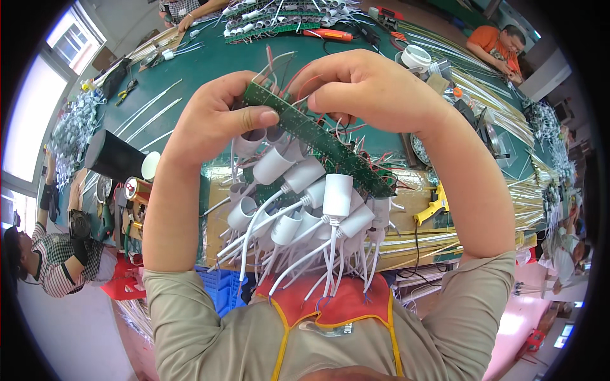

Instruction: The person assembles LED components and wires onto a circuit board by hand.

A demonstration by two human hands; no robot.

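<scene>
My left hand (pixel 222 117) grips the upper left end of a long green circuit board (pixel 318 143), its thumb lying on the near face. The board is tilted, its other end sloping down to the right. At its upper edge my right hand (pixel 375 86) pinches a thin wire (pixel 301 101); the fingertips are partly hidden. Red and white wires stick up between the hands. Below and against the board hangs a cluster of white lamp sockets (pixel 337 195), with white cables (pixel 289 279) trailing toward me.
Under the sockets lies brown cardboard (pixel 219 222) on a green table (pixel 210 60). A yellow glue gun (pixel 434 206) rests to the right. Leftward stand a black cup (pixel 114 155) and a can (pixel 136 189). More socketed boards (pixel 279 22) are stacked at the back. Other people work around the table.
</scene>
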